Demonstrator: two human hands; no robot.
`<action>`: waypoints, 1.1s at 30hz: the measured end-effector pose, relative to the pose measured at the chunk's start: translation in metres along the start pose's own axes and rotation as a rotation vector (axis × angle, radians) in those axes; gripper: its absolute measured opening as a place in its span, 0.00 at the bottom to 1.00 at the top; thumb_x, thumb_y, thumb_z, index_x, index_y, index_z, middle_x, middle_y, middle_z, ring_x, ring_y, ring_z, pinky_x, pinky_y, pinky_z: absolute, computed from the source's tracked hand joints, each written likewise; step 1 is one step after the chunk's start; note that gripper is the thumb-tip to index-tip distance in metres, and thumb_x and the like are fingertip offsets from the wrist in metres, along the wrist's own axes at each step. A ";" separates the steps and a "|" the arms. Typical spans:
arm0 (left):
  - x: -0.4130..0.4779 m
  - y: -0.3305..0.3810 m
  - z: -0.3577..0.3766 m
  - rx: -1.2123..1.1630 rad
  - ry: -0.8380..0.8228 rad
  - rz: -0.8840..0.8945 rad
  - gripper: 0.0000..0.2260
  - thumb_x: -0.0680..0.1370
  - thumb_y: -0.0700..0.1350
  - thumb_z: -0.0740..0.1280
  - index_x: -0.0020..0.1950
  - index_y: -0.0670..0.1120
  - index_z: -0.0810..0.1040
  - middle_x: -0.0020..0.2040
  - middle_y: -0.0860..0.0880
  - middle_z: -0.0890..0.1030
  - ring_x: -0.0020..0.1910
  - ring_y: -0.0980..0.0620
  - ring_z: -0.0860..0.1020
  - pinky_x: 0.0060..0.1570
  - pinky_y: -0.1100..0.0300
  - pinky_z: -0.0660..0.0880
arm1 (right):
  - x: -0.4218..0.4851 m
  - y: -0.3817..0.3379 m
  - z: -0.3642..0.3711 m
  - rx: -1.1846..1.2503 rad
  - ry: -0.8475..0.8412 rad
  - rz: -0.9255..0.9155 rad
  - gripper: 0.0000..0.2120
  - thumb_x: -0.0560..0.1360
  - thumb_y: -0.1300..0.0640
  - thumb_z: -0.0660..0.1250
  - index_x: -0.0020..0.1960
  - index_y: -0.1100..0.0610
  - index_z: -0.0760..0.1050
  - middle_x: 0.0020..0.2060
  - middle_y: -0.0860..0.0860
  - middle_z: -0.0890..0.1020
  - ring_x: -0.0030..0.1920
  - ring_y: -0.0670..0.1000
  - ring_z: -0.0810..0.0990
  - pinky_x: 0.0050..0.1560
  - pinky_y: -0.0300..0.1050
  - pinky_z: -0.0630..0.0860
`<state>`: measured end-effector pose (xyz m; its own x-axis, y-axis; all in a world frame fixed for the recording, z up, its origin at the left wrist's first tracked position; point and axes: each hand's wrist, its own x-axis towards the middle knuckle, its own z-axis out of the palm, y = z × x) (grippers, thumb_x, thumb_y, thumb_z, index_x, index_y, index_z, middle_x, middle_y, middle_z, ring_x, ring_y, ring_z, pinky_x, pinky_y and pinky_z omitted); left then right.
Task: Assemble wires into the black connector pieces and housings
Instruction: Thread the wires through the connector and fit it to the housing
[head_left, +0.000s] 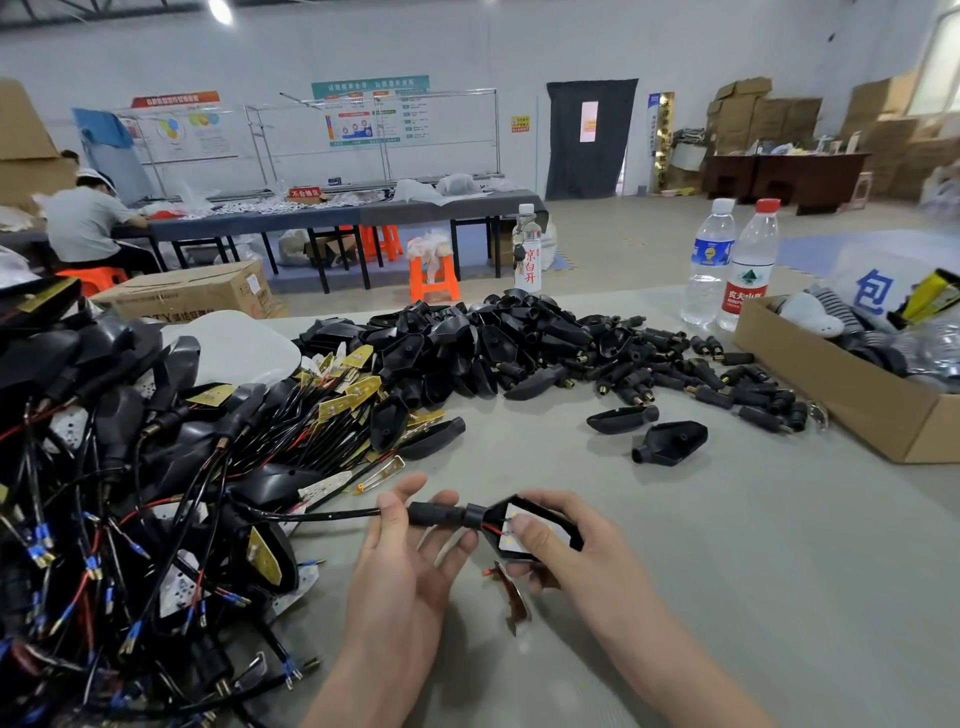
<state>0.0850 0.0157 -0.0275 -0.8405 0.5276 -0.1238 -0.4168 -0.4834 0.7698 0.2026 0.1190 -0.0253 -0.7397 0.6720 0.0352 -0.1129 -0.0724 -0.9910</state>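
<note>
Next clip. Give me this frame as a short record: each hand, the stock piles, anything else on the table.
left hand: pinches the black cylindrical connector piece on a black wire
right hand: holds the black diamond-shaped plastic housing, thumb over the white board inside
far pile: loose empty black housings
left pile: tangled wired assemblies
right side: brown cardboard box, two clear plastic water bottles
surface: grey table

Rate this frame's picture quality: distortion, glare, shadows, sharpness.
Head view: the wide-angle lens bows the far wall; the ceiling lamp and window blow out; light is soft and shadows faint; the black housing at centre is sharp, the wire pile at the left edge softer.
</note>
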 end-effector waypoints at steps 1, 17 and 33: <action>0.000 0.000 0.000 0.002 -0.006 -0.008 0.15 0.84 0.54 0.56 0.55 0.50 0.80 0.45 0.45 0.85 0.43 0.49 0.85 0.37 0.57 0.82 | 0.000 -0.001 0.000 0.002 0.002 0.010 0.06 0.78 0.60 0.70 0.54 0.54 0.80 0.41 0.52 0.87 0.36 0.53 0.86 0.33 0.39 0.77; 0.002 0.002 -0.005 0.226 0.101 0.132 0.15 0.83 0.49 0.62 0.46 0.47 0.86 0.40 0.52 0.84 0.40 0.57 0.81 0.46 0.56 0.76 | 0.007 0.004 -0.014 0.129 -0.073 0.082 0.08 0.79 0.60 0.68 0.58 0.56 0.80 0.44 0.55 0.87 0.38 0.52 0.84 0.33 0.38 0.76; 0.000 0.002 -0.009 0.352 0.035 0.234 0.14 0.77 0.57 0.65 0.50 0.51 0.87 0.42 0.49 0.84 0.42 0.54 0.81 0.47 0.57 0.78 | 0.008 0.001 -0.019 0.130 -0.066 0.118 0.09 0.77 0.60 0.70 0.57 0.56 0.81 0.44 0.55 0.87 0.38 0.53 0.84 0.34 0.40 0.78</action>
<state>0.0816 0.0086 -0.0317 -0.9123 0.4047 0.0631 -0.0749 -0.3162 0.9457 0.2089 0.1387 -0.0281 -0.7942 0.6038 -0.0675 -0.1044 -0.2451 -0.9639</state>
